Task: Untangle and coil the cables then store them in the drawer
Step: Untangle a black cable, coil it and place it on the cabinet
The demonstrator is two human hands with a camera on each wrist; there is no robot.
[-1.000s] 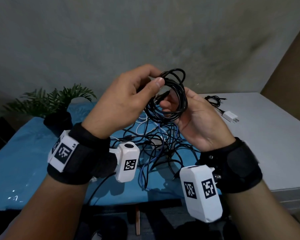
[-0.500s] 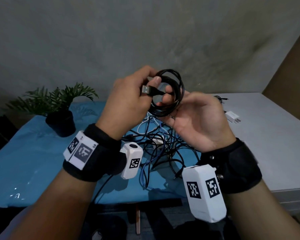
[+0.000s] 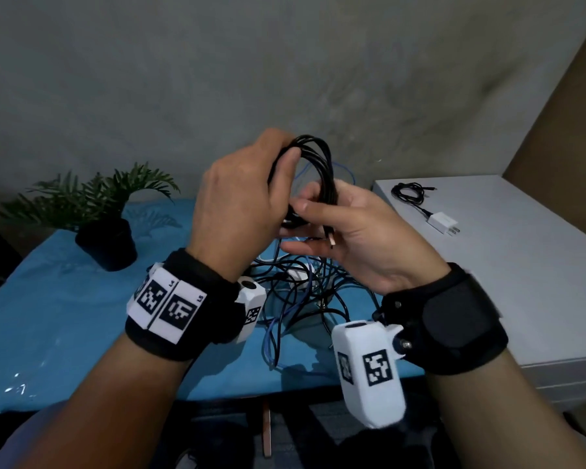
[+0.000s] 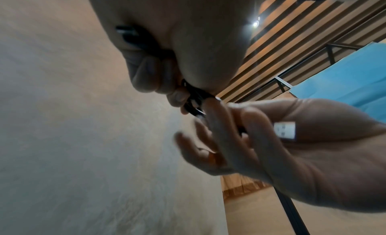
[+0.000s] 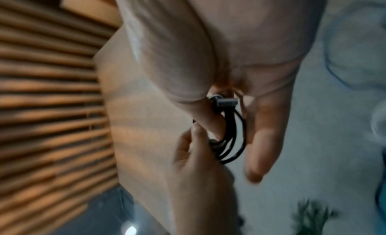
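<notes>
I hold a black cable coil point(image 3: 322, 164) up in front of the wall with both hands. My left hand point(image 3: 285, 164) grips its top and left side, fingers curled round the strands point(image 4: 194, 98). From below, my right hand point(image 3: 310, 225) pinches the coil with its thumb point(image 5: 208, 123), the other fingers fairly straight. The cable's silver USB plug point(image 3: 332, 242) lies across the right palm point(image 4: 285, 130) and also shows at the thumb's base point(image 5: 226, 103). Under the hands, a tangle of black, blue and white cables point(image 3: 295, 292) lies on the blue table point(image 3: 65, 316). No drawer is in view.
A potted plant point(image 3: 115, 231) stands at the table's back left. To the right is a white cabinet top point(image 3: 538, 282) with a coiled black cable point(image 3: 408, 194) and a white charger point(image 3: 442, 223). A grey wall is close behind.
The coil has turned edge-on to me. The USB plug has gone from my left fingertips through the coil to the right palm. My left hand now grips the coil's top.
</notes>
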